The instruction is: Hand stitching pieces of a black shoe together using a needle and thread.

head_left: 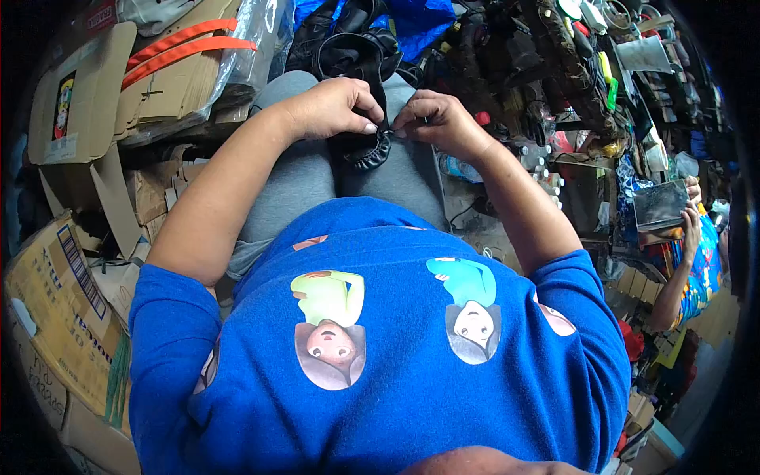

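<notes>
The left hand (348, 109) and right hand (443, 123), close but apart, each pinched an edge of a glossy black gathered piece of material (369, 158) above the grey-trousered lap (289, 190). To the left, clear plastic wrapping (271, 36) lay around stacked flat brown cardboard (170, 91), topped by orange straps (210, 47); the contents of the small clear bottles (535, 152) at right were unclear.

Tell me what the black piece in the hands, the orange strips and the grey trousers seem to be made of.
Black piece: probably leather or imitation leather; its gathered folds catch glossy highlights.
Orange strips: perhaps plastic or coated fabric; smooth, flat and evenly coloured, but the look leaves it open.
Grey trousers: likely soft knit cloth, matte, with gentle creases.
</notes>
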### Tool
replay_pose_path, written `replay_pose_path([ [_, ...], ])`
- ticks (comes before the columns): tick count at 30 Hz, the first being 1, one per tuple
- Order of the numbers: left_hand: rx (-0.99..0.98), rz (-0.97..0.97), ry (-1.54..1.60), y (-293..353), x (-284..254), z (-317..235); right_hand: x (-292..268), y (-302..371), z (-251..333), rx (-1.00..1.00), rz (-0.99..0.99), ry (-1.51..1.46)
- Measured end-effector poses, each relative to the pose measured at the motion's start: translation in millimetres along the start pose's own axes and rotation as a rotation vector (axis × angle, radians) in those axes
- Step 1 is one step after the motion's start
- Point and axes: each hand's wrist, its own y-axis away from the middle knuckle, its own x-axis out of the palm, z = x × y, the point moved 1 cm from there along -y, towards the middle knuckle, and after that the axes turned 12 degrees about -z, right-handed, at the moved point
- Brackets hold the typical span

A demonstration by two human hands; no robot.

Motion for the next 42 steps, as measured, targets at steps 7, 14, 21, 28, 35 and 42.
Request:
replay_pose_path([
  [7, 0.041, 0.12, -0.111, 4, -4, -7, 9, 19, 9, -0.086, -0.157, 0.131],
  [14, 0.007, 0.026, 0.068, 4, 5, 4, 9, 18, 7, -0.056, -0.183, 0.098],
  [21, 0.02, -0.118, 0.117, 6, 15, 12, -4, 20, 1, 0.354, -0.213, -0.347],
  [28, 0.205, -0.704, -0.141, 38, 30, -12, 11, 21, -6, 0.286, -0.154, -0.204],
  [35, 0.026, -0.598, -0.403, 77, 30, -21, 9, 17, 0, 0.466, -0.104, -0.254],
  [42, -0.019, -0.506, -0.343, 92, 12, -14, 6, 16, -7, 0.399, -0.053, -0.254],
])
